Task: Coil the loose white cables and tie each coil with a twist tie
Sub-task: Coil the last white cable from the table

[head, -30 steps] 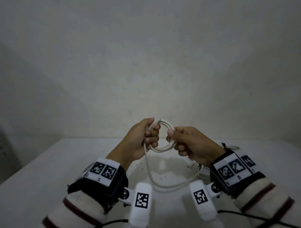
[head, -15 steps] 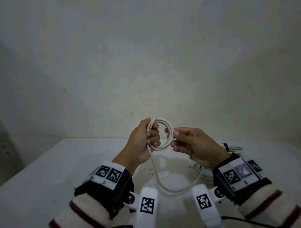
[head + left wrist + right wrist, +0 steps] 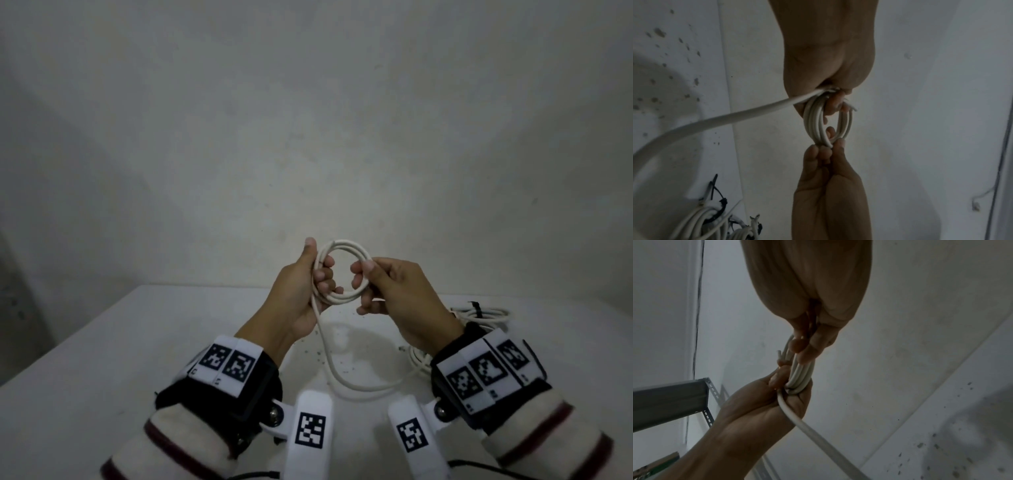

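White tabletop (image 3: 102,359) fills the lower half of the head view, speckled with small dark flecks near the centre, and a plain pale wall (image 3: 308,120) rises behind it. At the right edge of the frame, behind the right wrist, lies a bundle of other white cables (image 3: 486,313) with a black tie (image 3: 476,308) on it (the left wrist view shows that heap at its lower left, ties sticking up). A grey metal shelf bracket (image 3: 674,399) shows at the left of the right wrist view. Held above the table at mid-frame is the white cable coil (image 3: 342,272): the left hand (image 3: 301,291) clenches its left side, thumb upright, while the right hand (image 3: 397,291) pinches its right side between thumb and fingers. A loose tail (image 3: 342,373) hangs from the left fist and sags to the tabletop between the wrists. Compared with a second ago, the coil sits higher against the wall and looks rounder and wider, the hands slightly further apart.
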